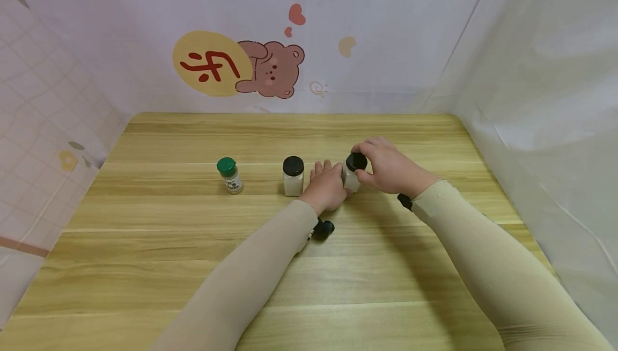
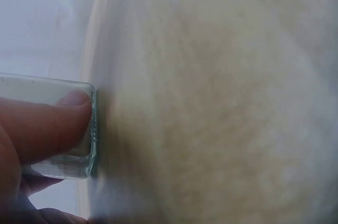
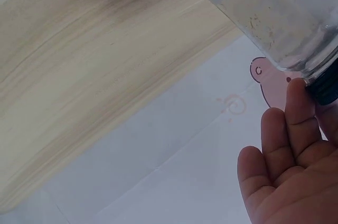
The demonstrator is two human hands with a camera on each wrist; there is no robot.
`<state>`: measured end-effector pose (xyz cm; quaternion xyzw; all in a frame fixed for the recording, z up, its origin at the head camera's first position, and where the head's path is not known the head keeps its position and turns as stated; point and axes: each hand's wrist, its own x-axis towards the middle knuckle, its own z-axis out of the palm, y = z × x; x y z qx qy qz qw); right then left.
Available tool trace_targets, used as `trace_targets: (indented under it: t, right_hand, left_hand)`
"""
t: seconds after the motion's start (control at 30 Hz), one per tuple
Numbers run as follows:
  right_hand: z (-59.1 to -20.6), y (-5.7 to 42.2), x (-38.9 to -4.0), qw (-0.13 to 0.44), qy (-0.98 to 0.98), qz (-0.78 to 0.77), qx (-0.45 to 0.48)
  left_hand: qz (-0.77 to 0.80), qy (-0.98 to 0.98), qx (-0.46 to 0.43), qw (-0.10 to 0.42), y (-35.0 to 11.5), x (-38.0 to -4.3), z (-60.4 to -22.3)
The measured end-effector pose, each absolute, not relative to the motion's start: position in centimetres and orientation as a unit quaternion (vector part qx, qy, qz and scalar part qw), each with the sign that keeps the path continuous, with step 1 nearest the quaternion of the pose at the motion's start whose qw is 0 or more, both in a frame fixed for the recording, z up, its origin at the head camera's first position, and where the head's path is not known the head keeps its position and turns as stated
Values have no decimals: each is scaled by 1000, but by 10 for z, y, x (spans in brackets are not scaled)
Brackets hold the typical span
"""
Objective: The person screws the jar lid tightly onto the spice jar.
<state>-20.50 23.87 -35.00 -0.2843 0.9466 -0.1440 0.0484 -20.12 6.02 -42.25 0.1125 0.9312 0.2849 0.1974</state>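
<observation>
A square clear-glass jar [image 1: 350, 180] with a black screw lid [image 1: 357, 161] stands right of the table's middle, slightly tilted. My left hand [image 1: 326, 184] grips its body from the left. In the left wrist view, the thumb [image 2: 47, 126] lies along the glass jar [image 2: 31, 86] near its base. From the right, my right hand [image 1: 388, 166] pinches the lid between thumb and index finger. The right wrist view shows the jar [image 3: 285, 23] with a barcode label, the black lid [image 3: 328, 84], and the right hand [image 3: 296, 176] with its other fingers loosely extended.
Left of my left hand stands another black-lidded jar [image 1: 293, 177] with pale contents. Farther left is a small green-capped shaker [image 1: 230, 175]. All are on a wood-grain table [image 1: 159, 233], with printed white cloth [image 1: 386, 34] behind it and at both sides.
</observation>
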Motion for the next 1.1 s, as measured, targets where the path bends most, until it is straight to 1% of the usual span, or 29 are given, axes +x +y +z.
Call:
trace_targets:
  t: [0.4, 0.77, 1.1]
  right_hand:
    - [-349, 239, -205, 52, 946, -158, -279]
    - [-354, 245, -207, 63, 937, -216, -268]
    - [-356, 245, -208, 71, 934, -231, -262]
  left_hand:
    - [285, 932, 114, 195, 60, -201, -422]
    - [283, 932, 117, 192, 61, -201, -421]
    - [290, 930, 115, 192, 60, -201, -423]
